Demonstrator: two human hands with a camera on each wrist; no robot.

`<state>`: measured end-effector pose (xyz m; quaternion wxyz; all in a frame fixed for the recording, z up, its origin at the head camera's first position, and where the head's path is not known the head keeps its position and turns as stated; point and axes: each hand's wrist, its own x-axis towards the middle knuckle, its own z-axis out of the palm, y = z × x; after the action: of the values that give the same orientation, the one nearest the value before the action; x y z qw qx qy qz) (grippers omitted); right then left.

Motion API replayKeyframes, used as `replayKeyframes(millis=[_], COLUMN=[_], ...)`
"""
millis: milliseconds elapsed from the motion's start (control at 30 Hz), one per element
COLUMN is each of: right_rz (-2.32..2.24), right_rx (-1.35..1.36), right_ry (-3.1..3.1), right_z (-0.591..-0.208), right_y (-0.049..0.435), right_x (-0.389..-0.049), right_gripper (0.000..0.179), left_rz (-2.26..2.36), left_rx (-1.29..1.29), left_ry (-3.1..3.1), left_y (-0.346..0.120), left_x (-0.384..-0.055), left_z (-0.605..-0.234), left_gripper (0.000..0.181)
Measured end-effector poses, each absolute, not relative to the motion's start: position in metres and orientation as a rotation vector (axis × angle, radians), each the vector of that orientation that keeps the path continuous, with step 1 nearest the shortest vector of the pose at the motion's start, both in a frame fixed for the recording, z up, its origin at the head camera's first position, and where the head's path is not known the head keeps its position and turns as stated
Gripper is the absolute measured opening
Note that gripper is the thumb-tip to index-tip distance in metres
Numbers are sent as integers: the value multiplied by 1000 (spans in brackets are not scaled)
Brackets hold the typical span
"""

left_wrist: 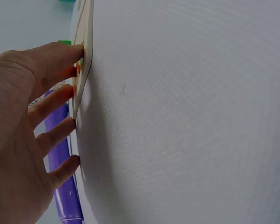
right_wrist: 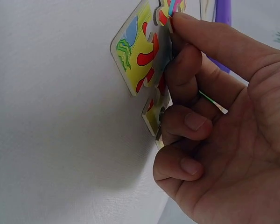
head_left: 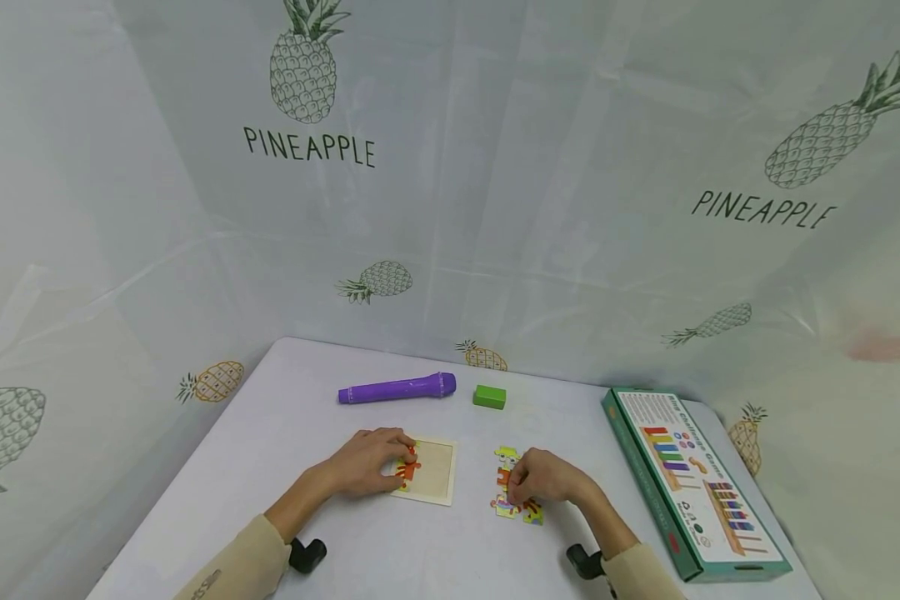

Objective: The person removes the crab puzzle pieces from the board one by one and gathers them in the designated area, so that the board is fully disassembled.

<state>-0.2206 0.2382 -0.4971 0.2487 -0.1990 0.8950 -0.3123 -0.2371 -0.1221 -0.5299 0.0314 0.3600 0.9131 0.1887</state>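
My left hand [head_left: 369, 463] rests at the left side of a square wooden puzzle board [head_left: 438, 472], its fingertips and thumb touching the rim and the pieces there. Red, orange and yellow puzzle pieces [head_left: 408, 475] fill the board's left part; its right part is bare wood. To the right, my right hand [head_left: 551, 477] bends over a group of loose puzzle pieces [head_left: 507, 454] on the table. Its thumb and curled index finger pinch a puzzle piece, mostly hidden behind the fingers. A yellow and red corner piece [right_wrist: 139, 49] lies beside those fingertips in the right wrist view.
A purple toy microphone [head_left: 397, 389] lies behind the board, with a green block [head_left: 489, 397] to its right. A large green game box [head_left: 693, 483] lies along the right side of the white table [head_left: 435, 550]. Pineapple-printed sheeting hangs behind.
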Motion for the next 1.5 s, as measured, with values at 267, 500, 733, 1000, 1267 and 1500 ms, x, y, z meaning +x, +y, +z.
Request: replayKeyframes(millis=[267,500,733,1000,1267,1500], right_rz=[-785,-783,-826,-878,-947,-994], right_rx=[-552,-531,-504,-522,-565,-608], right_ry=[2499,2514,2504,2535,2546,2510], right_z=[-493,-491,-492,-494,-503,-507], right_y=[233,233,232,207,169,138], right_x=[-216,-215,-218,-231,-242,-246], right_gripper=[13,11,10,11,11,27], left_rz=[573,578,593,631,635,658], left_rx=[1104,1110,1105,1098,1096,1106], left_ry=[2811,2803,2797,2804,2824,2818], left_y=[-123,-123,-125,-125,-125,-126], left_x=[-237,-239,-240,-240,-240,-239], left_z=[-532,-531,-531,-533,-532,-531], left_gripper=[30,31,33,33,36,32])
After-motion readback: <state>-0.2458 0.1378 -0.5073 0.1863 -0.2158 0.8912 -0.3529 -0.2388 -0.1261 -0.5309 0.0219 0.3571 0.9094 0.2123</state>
